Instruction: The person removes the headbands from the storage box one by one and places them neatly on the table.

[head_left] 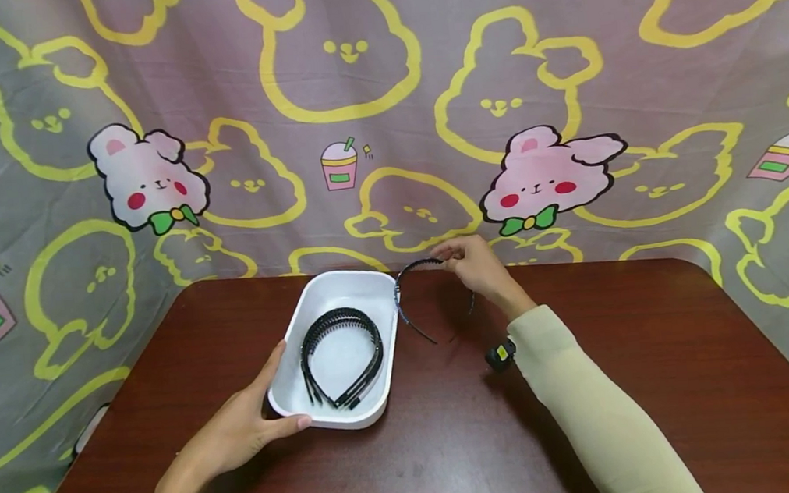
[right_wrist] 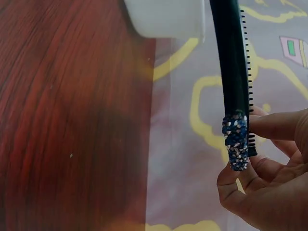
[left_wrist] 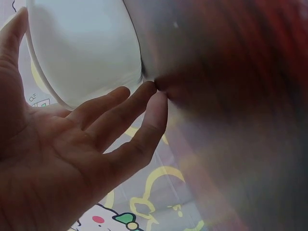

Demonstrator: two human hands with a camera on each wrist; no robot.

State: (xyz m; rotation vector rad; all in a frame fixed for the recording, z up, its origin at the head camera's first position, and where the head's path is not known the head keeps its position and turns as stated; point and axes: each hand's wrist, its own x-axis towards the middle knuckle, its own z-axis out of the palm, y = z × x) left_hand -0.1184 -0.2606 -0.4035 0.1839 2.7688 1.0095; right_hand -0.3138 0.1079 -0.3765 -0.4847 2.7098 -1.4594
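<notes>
Right hand [head_left: 475, 267] pinches a toothed headband [right_wrist: 232, 62] near the far edge of the table [head_left: 454, 445]; left hand [head_left: 237, 426], spread wide, grips the tray [head_left: 363, 287] at its near-left corner.

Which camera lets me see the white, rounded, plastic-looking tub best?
The head view: it shows nearly the whole tub from above, with black, toothed, hoop-shaped headbands inside. The left wrist view shows only part, by the left hand; the right wrist view, a cut-off piece.

The tray [head_left: 356, 287] is white, its headbands [head_left: 339, 316] black, the table [head_left: 453, 429] reddish-brown, the curtain [head_left: 402, 140] yellow-patterned grey.
</notes>
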